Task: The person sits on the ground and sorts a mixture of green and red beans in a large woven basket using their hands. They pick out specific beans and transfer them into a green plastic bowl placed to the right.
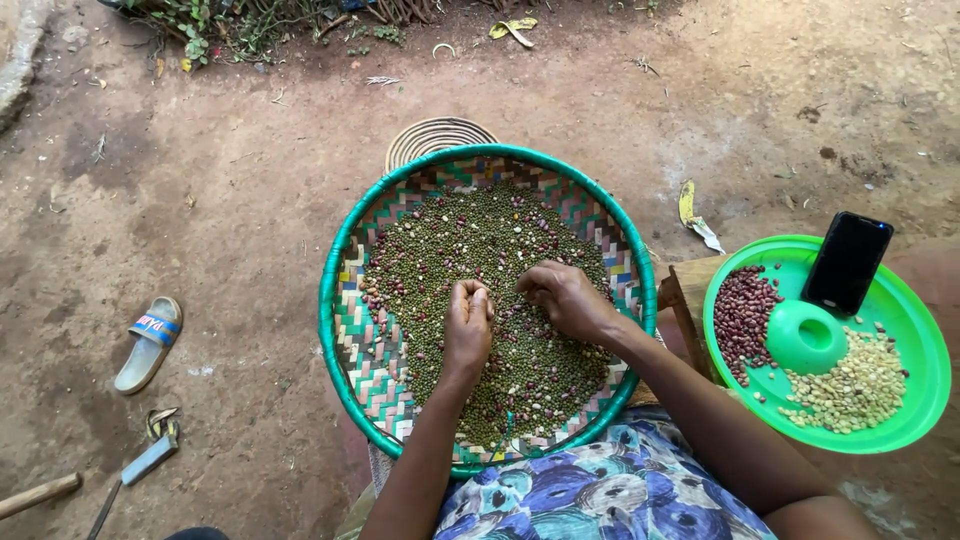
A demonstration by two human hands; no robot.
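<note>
Fingers of left hand [467, 322] curled shut on picked beans; right hand [566, 297] pinching down into green-and-red beans [480, 300] in woven tray [340, 320] on lap. I keep pinches small, one red bean each.

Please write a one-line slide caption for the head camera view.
Left hand and right hand pick through green grains and red beans in a woven tray, beside a green plate.
</note>
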